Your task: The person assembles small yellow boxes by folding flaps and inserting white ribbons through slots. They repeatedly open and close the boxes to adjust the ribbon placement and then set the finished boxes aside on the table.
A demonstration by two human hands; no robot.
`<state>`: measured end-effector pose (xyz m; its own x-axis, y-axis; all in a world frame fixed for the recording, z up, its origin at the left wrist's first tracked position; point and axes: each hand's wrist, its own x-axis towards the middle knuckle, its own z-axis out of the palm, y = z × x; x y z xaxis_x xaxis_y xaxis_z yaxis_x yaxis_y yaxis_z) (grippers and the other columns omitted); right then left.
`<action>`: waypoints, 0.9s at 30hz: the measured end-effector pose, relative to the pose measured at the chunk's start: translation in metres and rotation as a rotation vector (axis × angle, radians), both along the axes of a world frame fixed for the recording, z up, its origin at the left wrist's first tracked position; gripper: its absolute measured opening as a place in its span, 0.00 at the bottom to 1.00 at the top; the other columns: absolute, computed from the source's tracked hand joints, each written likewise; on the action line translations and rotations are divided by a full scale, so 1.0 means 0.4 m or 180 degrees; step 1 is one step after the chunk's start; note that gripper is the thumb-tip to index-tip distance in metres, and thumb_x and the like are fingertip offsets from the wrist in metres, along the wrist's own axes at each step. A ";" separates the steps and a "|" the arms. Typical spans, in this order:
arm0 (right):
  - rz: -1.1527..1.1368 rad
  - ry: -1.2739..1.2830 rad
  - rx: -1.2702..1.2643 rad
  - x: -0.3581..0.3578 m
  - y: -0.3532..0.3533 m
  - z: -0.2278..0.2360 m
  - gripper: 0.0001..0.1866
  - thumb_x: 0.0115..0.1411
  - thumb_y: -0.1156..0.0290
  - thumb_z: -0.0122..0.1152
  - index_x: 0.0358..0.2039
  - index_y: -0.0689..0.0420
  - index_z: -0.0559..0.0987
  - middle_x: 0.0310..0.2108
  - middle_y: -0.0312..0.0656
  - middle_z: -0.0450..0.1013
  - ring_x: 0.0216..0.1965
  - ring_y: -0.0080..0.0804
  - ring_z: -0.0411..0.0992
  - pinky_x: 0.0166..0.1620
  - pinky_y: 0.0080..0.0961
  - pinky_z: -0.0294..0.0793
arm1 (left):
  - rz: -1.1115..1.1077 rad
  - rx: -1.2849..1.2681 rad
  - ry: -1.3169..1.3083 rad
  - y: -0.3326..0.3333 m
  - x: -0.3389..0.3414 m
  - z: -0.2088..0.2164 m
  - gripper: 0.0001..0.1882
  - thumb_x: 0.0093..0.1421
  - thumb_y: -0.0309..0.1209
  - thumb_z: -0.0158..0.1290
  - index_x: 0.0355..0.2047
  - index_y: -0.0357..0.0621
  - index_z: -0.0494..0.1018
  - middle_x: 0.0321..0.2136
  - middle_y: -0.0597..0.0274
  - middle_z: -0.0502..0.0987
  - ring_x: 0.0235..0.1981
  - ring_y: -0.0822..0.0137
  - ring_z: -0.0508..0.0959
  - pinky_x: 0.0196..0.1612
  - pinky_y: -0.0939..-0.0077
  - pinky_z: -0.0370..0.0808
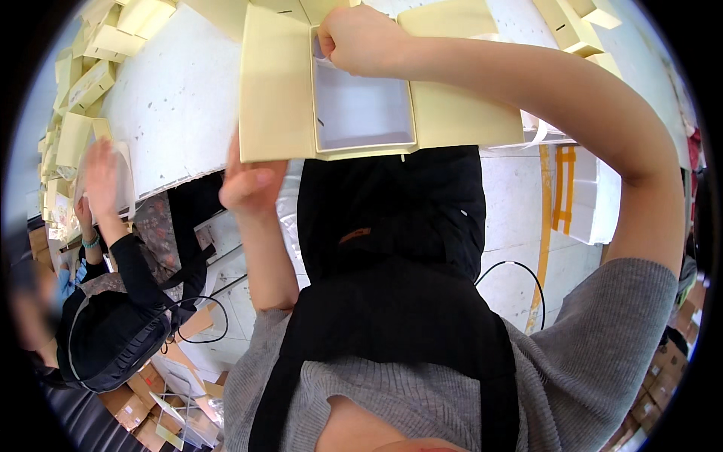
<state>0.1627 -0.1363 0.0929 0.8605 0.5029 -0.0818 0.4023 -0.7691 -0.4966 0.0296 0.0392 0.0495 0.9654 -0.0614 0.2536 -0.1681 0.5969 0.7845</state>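
A pale yellow box point(277, 98) stands at the table's near edge, its side flaps spread left and right. Its inside is a whitish rectangular tray point(361, 113). My right hand point(363, 41) is closed in a fist at the tray's far left inner corner; whatever its fingers hold is hidden. My right forearm crosses over the box's right flap. Just below the left flap is my left hand point(254, 184), slightly blurred, its fingers stretched up along and partly behind the flap.
Several more yellow boxes point(94, 83) lie piled at the left, others point(568, 26) at the far right. A co-worker's hand point(102, 177) is by the left pile. A white bin point(591, 196) with yellow tape stands below the table at right. A black cable loops near the floor.
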 end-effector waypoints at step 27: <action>0.0898 0.0871 -0.1459 0.018 -0.032 0.204 0.15 0.49 0.74 0.59 0.39 0.63 0.80 0.35 0.53 0.77 0.39 0.42 0.76 0.40 0.30 0.74 | 0.4451 0.5478 -0.0545 0.313 -0.015 -0.028 0.18 0.50 0.30 0.62 0.43 0.39 0.77 0.39 0.51 0.76 0.42 0.51 0.75 0.46 0.59 0.71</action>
